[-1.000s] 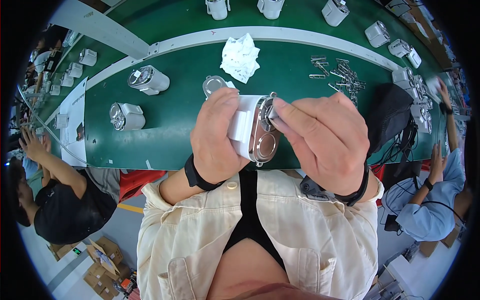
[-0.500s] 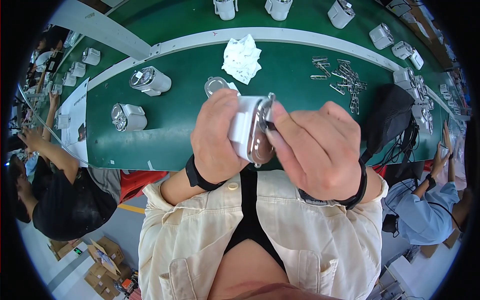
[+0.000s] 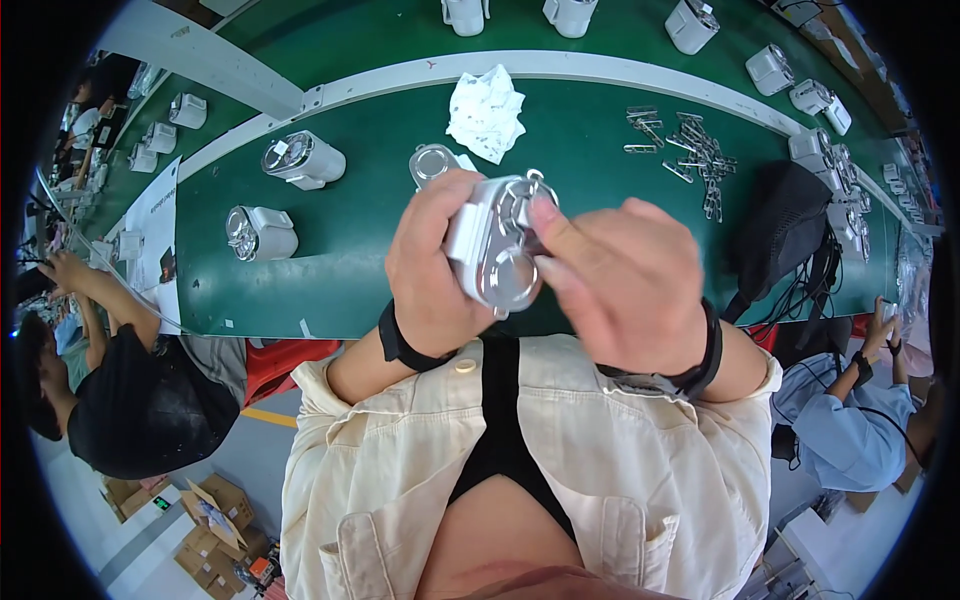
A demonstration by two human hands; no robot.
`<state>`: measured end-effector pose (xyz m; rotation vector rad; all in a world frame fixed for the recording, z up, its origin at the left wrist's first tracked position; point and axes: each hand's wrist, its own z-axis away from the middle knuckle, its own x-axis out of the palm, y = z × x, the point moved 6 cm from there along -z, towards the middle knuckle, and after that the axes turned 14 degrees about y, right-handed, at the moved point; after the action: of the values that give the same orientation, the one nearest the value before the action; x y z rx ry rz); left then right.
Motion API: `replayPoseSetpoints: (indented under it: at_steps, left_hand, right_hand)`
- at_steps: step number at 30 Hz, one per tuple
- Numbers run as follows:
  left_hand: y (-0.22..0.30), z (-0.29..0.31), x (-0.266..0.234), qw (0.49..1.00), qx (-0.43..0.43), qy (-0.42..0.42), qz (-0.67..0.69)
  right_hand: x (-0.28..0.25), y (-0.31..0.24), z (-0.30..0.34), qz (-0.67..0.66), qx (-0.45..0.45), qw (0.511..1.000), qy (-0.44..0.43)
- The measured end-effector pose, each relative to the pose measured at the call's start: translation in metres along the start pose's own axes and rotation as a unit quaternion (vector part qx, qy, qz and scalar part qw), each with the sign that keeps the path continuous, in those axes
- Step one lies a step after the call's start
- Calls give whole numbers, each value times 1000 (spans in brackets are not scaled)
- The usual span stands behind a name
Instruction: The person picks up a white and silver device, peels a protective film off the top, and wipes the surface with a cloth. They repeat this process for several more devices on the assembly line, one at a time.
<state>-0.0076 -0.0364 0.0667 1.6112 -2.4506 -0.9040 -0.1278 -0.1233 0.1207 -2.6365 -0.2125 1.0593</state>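
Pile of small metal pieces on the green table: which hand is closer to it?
Right. The right hand is at the shiny end of the white device, below and left of the pile in the picture; the left hand holds the device from farther left.

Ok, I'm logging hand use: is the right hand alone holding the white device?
No, the left hand is wrapped around the body of the white device.

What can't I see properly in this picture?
In the head view:
- Part of the white device's side: the left hand covers it.
- The spot under the right hand: covered, and that hand is blurred.
- Two far devices: cut off by the top edge.
- How many silver clips: small, overlapping.
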Motion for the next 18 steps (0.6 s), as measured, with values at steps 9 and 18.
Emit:
replayPoseSetpoints:
  at_steps: [9,18]
  left_hand:
    - [6,-2,-1,987,-53,-16,149]
    - [8,0,8,991,-11,15,135]
  right_hand:
    - [12,29,-6,-467,274,839,49]
    - [28,30,5,-605,379,700,-36]
